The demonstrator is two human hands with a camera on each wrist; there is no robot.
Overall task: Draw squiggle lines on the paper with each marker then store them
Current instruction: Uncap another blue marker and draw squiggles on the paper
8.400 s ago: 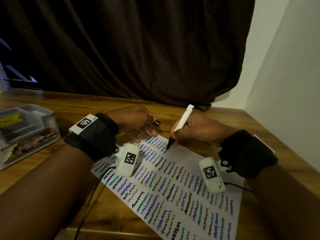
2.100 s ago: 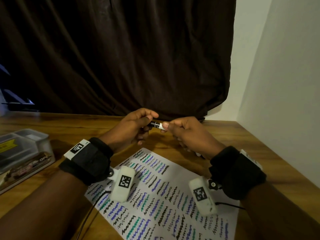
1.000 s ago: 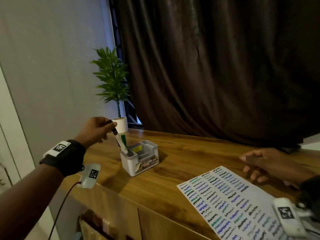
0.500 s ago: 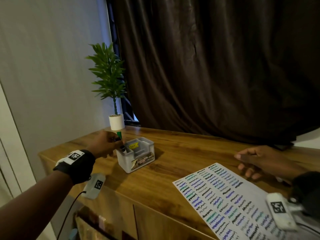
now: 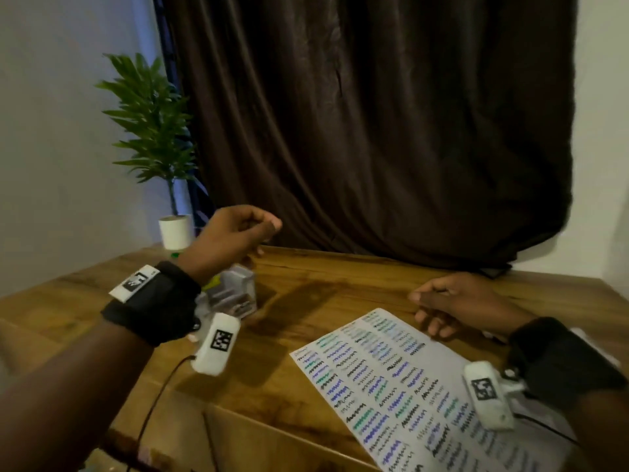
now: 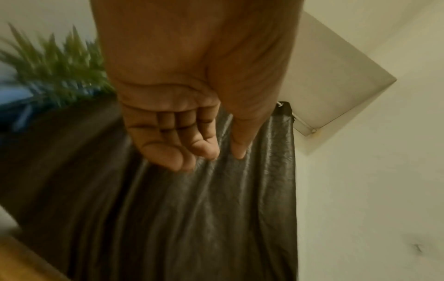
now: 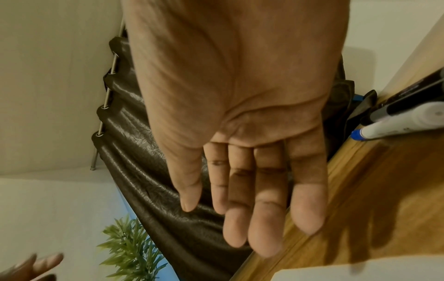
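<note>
Nearest the wearer, between the two forearms and running under the right wrist, lies the white sheet of paper covered in rows of black, blue and green squiggles (image 5: 401,383), flat on the brown wooden tabletop (image 5: 306,301). Just beyond its far edge the right hand (image 5: 456,304) hovers low over the wood, fingers relaxed and slightly bent, holding nothing; the right wrist view confirms a bare palm. Beside that hand, toward the wall side, two capped markers, one dark-barrelled (image 7: 408,98) and one white with a blue end (image 7: 398,125), lie on the tabletop, apparently unstored. Across from it, the left hand (image 5: 235,240) is raised above the table, fingers loosely curled, thumb near the fingertips, nothing in it. Directly beneath that wrist sits the small clear plastic organiser box (image 5: 235,294), largely hidden by the forearm; its contents cannot be made out, bar a green tip (image 5: 175,255) at its far side. Farther off stand a green potted plant in a white pot (image 5: 153,131) and a dark brown curtain (image 5: 374,131). Judgement: two markers remain to be dealt with. Risks: the right wrist or its cable dragging the paper, a reaching hand rolling the markers off the tabletop, and the left forearm knocking the box.
</note>
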